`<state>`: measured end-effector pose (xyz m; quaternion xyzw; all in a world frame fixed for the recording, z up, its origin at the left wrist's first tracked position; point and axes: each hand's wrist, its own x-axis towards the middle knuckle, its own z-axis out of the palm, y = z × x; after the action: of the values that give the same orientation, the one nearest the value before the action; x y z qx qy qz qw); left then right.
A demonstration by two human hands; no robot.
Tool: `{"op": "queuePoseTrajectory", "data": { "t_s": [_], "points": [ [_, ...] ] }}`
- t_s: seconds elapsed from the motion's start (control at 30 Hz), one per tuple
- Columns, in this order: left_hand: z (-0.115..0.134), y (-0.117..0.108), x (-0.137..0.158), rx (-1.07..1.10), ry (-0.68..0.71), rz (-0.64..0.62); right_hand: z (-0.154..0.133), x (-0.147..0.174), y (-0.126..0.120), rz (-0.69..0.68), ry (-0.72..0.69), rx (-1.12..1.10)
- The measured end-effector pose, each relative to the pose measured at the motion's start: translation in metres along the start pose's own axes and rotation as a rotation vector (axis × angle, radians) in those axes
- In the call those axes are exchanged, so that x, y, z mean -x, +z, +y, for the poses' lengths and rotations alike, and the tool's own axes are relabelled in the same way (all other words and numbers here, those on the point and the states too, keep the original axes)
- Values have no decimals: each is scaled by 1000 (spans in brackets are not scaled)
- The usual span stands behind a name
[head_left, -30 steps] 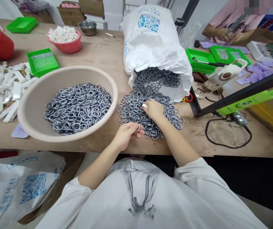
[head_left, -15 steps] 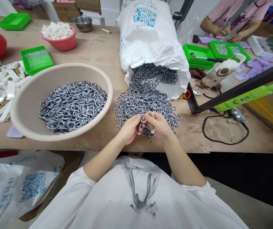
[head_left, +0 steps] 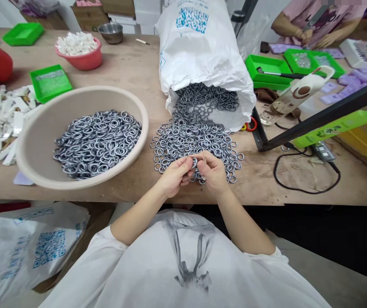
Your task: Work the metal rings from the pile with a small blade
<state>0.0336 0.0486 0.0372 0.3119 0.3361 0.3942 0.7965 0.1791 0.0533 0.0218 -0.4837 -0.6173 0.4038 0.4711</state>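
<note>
Gleaming grey ring [head_left: 196, 162], round, hollow-centred; pinched by left grip [head_left: 175, 175]; right grip [head_left: 214, 173] pinching slim pale strip [head_left: 204, 156].

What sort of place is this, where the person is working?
Probably a small-parts workshop: a white sack spilling grey rings onto a workbench, a wide basin holding more, and green trays.

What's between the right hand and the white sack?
Head view: loose grey rings spread on the tabletop, from around the right hand up to the white sack's open mouth.
</note>
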Motion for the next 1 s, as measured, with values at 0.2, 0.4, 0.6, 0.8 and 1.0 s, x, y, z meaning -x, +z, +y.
{"op": "queuePoseTrajectory", "data": {
  "t_s": [0.2, 0.4, 0.6, 0.8, 1.0],
  "points": [
    [-6, 5, 2, 25, 29, 67, -9, -4, 6, 64, -8, 29],
    [-3, 2, 4, 47, 33, 126, -14, 6, -2, -52, -146, 312],
    [-5, 5, 4, 63, 60, 145, -23, 11, -5, -120, -207, 535],
    [-1, 0, 2, 32, 61, 107, -22, 9, -4, -142, -167, 479],
    [0, 8, 23, -102, -75, -151, 8, -11, -26, 132, 39, 404]
  ]
}}
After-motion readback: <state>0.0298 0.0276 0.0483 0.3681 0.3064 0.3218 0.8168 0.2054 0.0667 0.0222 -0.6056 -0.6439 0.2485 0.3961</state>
